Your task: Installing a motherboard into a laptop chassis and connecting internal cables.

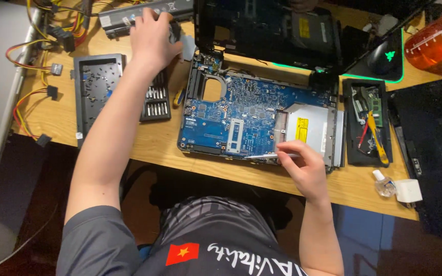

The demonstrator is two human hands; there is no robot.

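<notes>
A blue laptop motherboard (241,115) lies on the wooden desk (154,143), with a silver optical drive (310,128) at its right end. My right hand (305,166) rests at the board's front edge and holds a thin silver tool (267,155) that points left along the board. My left hand (152,36) reaches far up the desk and closes over a small dark part next to a long grey battery pack (129,13). The part itself is mostly hidden under the fingers.
A screwdriver bit set (157,99) and a black plastic cover (95,87) with small screws lie left of the board. The open laptop shell (267,30) stands behind. A black tray (367,120) holds tools at the right, next to a small bottle (383,184). Coloured cables (31,76) trail at the left.
</notes>
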